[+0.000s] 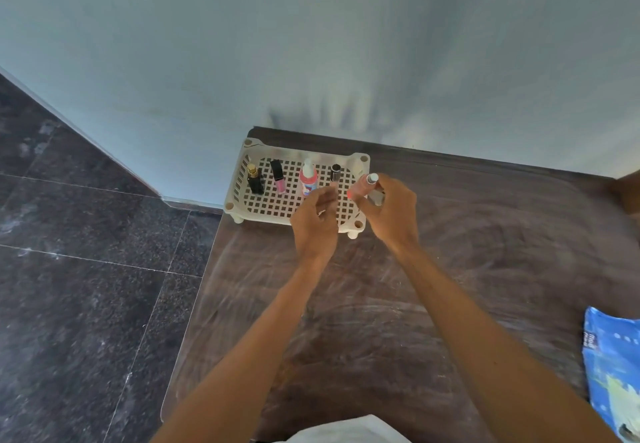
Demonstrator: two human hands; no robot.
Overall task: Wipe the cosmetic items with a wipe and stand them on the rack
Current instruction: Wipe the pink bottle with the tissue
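Between your right fingertips [363,202] sits a slim pink tube [361,188] with a white cap, tilted, cap end pointing up and away from you. Your right hand [391,212] is closed around its lower part, and something pale shows in the palm just right of the tube; it may be the wipe, but blur keeps you from being sure. Your left hand [317,217] hovers just beside it with the fingers loosely curled, and whether they pinch anything you cannot tell.

Judge the tube as light and rigid, probably smooth plastic, so it may slip if damp from wiping. Take it around the middle of the body, not by the cap, which could twist or pull off. Its narrow base will likely make it tippy when stood up.

Both hands hang over the near right corner of the white rack [239,183], a perforated tray on short feet. Already upright on it, left to right: a dark bottle with a gold top [255,179], a black-capped pink gloss [278,176], a pink spray bottle [308,179] and a small dark tube [335,172]. Open grid remains at the right end, near your hands.

Beyond the rack lies the dark wood table [381,321], with a blue packet [613,366] at its right edge, well apart from the work.
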